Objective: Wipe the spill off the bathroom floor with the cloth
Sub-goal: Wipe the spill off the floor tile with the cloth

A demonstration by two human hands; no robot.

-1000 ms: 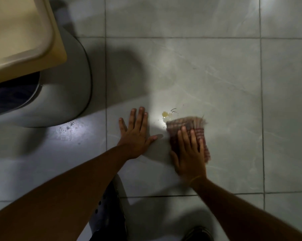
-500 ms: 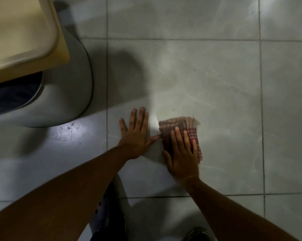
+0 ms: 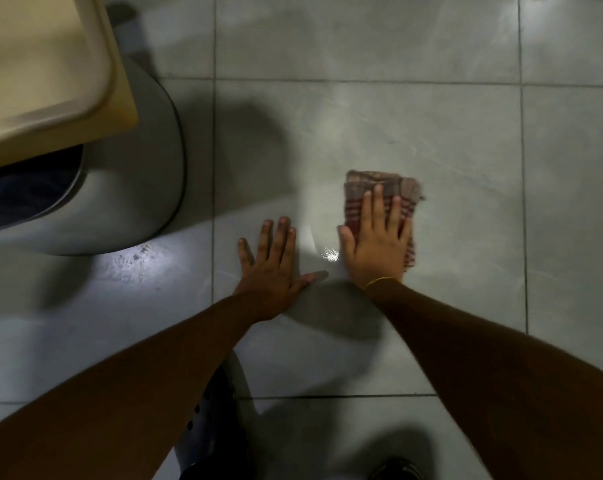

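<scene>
A folded red-and-grey checked cloth point(image 3: 376, 187) lies flat on the grey tiled floor point(image 3: 414, 133). My right hand point(image 3: 376, 240) presses down on it with the fingers spread, covering its near half. My left hand point(image 3: 270, 261) rests flat on the floor to the left of the cloth, fingers apart, holding nothing. A small wet glint point(image 3: 329, 254) shines on the tile between the two hands. No yellow spill shows on the floor now.
A white toilet base point(image 3: 130, 188) stands at the left, with a cream lid point(image 3: 36, 64) above it. Dark grout lines cross the tiles. A shoe point(image 3: 395, 469) and dark clothing point(image 3: 210, 427) show at the bottom edge.
My right hand slid the cloth left over the yellow spill, then forward and right. The spill seen earlier is gone from view. My left hand stayed put.
</scene>
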